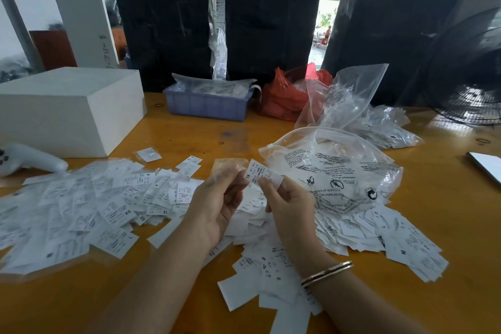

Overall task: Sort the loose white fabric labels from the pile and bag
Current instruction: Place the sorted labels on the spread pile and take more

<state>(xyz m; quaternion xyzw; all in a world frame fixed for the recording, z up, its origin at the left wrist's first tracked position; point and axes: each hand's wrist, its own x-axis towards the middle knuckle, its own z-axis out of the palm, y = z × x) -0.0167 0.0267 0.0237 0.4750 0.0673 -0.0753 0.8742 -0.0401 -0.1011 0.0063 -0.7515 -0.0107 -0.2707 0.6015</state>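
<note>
A white fabric label marked XL (259,172) is held up between both hands over the middle of the table. My left hand (220,198) pinches its left end and my right hand (284,202) pinches its right end. Loose white labels lie in a wide pile (95,206) at the left, and more lie scattered under my wrists (271,274) and at the right (379,236). A clear plastic bag with black print (336,173) lies just right of my hands, on top of the right-hand labels.
A white box (67,108) and a white controller (29,158) sit at the left. Behind are a blue tray (207,106), a red bag (284,97), more clear bags (360,106), black bales and a fan (471,84). The orange tabletop (189,133) shows between them.
</note>
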